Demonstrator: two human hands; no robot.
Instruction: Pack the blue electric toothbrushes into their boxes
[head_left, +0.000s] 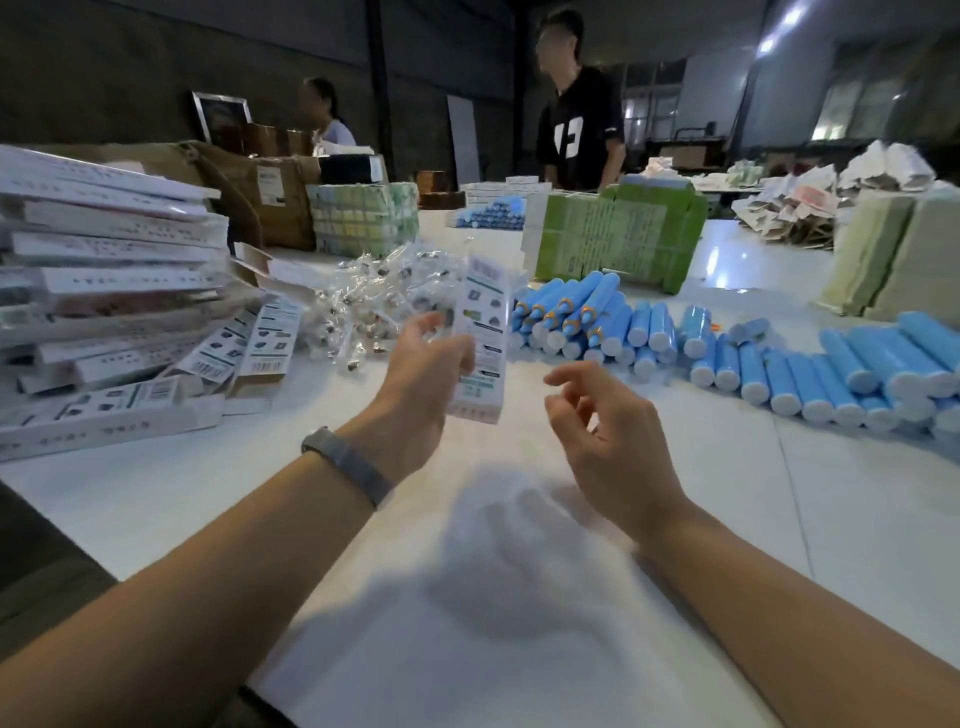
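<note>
My left hand (423, 379) holds a tall white printed toothbrush box (480, 338) upright above the white table (519, 597), fingers curled round its left side. My right hand (608, 431) hovers to the right of the box with loosely curled fingers, holding nothing. Blue toothbrush handles (582, 317) lie piled behind the box, and a long row of more blue handles (831, 374) stretches to the right. Packed white boxes (104, 291) are stacked at the left, with several flat ones (249, 343) lying beside the stack.
A heap of small clear plastic bags (374, 301) lies behind my left hand. Green carton bundles (618, 234) and brown cardboard boxes (270, 197) stand further back. Two people (579, 104) are at the far side. Pale stacks (893, 254) stand at the right.
</note>
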